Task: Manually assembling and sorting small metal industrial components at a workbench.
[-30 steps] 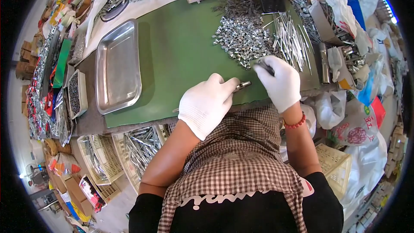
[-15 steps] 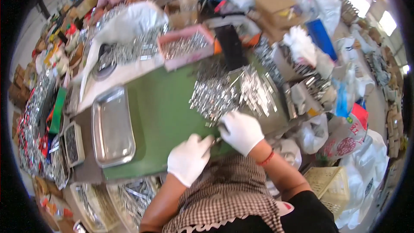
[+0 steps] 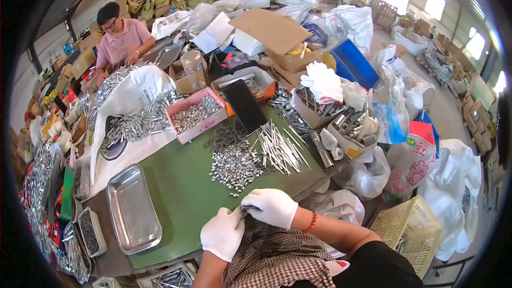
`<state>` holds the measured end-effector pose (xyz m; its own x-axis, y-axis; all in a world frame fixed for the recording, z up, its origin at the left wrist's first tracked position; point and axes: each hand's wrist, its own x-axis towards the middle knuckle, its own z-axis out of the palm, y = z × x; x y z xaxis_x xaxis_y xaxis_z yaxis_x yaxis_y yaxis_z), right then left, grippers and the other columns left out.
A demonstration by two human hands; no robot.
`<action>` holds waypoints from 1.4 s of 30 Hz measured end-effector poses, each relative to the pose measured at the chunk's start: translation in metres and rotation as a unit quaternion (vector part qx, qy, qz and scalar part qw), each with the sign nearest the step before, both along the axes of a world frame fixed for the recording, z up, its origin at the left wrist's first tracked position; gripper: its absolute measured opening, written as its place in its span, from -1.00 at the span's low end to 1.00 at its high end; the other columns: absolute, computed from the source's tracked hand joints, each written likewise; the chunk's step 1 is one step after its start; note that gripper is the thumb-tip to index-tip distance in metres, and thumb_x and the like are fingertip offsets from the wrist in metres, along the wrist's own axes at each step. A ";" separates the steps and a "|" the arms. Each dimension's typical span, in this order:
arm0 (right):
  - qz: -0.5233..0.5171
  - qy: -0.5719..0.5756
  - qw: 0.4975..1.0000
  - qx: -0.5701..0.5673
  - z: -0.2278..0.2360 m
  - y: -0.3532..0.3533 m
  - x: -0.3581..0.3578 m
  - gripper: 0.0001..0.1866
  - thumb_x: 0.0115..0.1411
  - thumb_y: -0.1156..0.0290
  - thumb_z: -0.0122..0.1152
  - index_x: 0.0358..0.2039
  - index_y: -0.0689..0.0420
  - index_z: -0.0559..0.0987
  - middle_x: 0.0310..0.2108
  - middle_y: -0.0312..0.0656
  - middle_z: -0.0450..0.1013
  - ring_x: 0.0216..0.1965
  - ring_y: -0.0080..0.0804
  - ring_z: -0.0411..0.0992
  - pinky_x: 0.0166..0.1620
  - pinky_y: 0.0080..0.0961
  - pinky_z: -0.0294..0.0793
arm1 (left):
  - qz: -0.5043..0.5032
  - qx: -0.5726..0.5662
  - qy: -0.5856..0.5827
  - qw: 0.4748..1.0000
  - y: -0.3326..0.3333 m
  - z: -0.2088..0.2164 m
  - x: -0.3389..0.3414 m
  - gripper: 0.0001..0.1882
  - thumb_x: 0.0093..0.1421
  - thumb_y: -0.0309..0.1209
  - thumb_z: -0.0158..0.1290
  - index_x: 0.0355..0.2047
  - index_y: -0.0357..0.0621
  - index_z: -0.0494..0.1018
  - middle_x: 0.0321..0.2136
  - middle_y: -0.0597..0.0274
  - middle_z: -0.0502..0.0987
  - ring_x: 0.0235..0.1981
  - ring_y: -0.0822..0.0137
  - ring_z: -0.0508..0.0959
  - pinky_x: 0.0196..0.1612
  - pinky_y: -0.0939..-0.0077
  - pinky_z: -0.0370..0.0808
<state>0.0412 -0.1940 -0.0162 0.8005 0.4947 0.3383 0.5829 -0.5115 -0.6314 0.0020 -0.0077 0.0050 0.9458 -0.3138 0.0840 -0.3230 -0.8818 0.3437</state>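
Observation:
My left hand (image 3: pixel 224 234) and my right hand (image 3: pixel 271 207), both in white gloves, meet at the near edge of the green work mat (image 3: pixel 184 181). Their fingers pinch together around something small and dark, too hidden to name. Just beyond them lies a heap of short shiny metal pieces (image 3: pixel 233 166). Long thin metal rods (image 3: pixel 281 148) are piled to its right. Behind the heap sit dark thin pins (image 3: pixel 224 137), beside a black flat slab (image 3: pixel 244 108).
A metal tray (image 3: pixel 133 210) stands on the mat's left. A pink box (image 3: pixel 179 129) of small metal parts is at the back, near an open carton (image 3: pixel 349 146) of metal pieces. Across the table a person (image 3: pixel 120 40) in pink works. A yellow crate (image 3: pixel 410 229) stands right.
The view has tilted up, showing more of the room. My right hand has left the near edge of the metal heap, and its fingertips now meet my left hand's.

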 end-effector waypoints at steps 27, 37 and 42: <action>-0.003 0.001 0.994 -0.106 0.006 0.006 -0.009 -0.90 0.08 0.35 0.19 -0.38 0.06 0.54 -0.45 -0.09 0.48 -0.35 -0.04 0.51 -0.27 -0.19 0.52 | -0.008 0.041 -0.029 0.999 0.001 0.002 -0.015 -0.83 0.14 -0.36 0.12 -0.24 0.03 0.57 -0.41 0.12 0.46 -0.45 0.03 0.55 -0.39 0.17 0.48; -0.028 0.056 0.993 -0.098 0.011 -0.003 0.004 -0.86 0.04 0.34 0.27 -0.46 0.12 0.54 -0.47 -0.10 0.42 -0.38 -0.04 0.45 -0.30 -0.22 0.44 | -0.053 0.053 0.036 0.997 0.004 -0.001 0.001 -0.60 0.25 -0.37 -0.11 0.10 0.09 0.41 -0.41 0.01 0.47 -0.44 0.00 0.59 -0.43 0.13 0.54; 0.004 0.095 0.994 -0.057 0.011 -0.004 0.009 -0.84 0.05 0.37 0.26 -0.36 0.15 0.57 -0.43 -0.10 0.46 -0.37 -0.15 0.48 -0.28 -0.32 0.46 | -0.036 0.066 0.045 0.996 0.008 -0.003 -0.004 -0.60 0.24 -0.38 -0.09 0.10 0.10 0.42 -0.41 0.03 0.47 -0.45 0.02 0.59 -0.43 0.14 0.54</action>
<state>0.0502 -0.1976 -0.0050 0.8403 0.5281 0.1223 0.4631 -0.5822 -0.6682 -0.0016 0.0002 0.0025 0.9225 -0.3831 -0.0464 -0.3597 -0.8973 0.2559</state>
